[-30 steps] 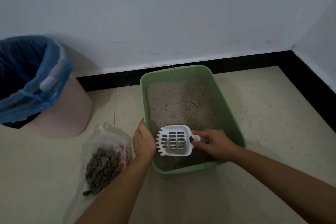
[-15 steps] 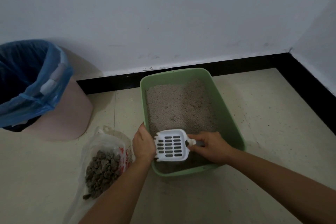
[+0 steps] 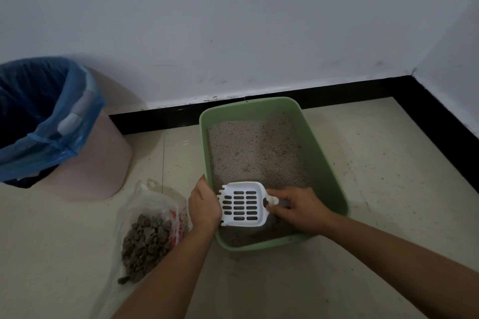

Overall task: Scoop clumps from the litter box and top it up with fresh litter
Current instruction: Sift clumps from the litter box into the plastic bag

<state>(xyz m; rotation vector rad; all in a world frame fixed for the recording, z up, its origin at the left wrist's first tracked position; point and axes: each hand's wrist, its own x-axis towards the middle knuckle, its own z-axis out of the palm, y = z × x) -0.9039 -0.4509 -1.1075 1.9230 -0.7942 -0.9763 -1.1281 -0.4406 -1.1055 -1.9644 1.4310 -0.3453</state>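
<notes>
A green litter box (image 3: 329,163) stands on the floor, filled with pale grey litter (image 3: 248,147). My right hand (image 3: 298,208) grips the handle of a white slotted scoop (image 3: 242,206) held over the near left part of the box. The scoop looks empty. My left hand (image 3: 203,203) holds the box's left rim, its fingers curled over the edge beside the scoop's teeth. A clear plastic bag (image 3: 147,235) with dark grey clumps lies on the floor left of the box.
A pink bin lined with a blue bag (image 3: 51,122) stands at the left against the white wall. Black skirting (image 3: 350,90) runs behind the box and along the right. Tiled floor (image 3: 388,176) spreads to the right of the box.
The scoop has shifted left towards my left hand and tilted flatter, and the litter seen in it earlier is gone. My left hand stays on the rim.
</notes>
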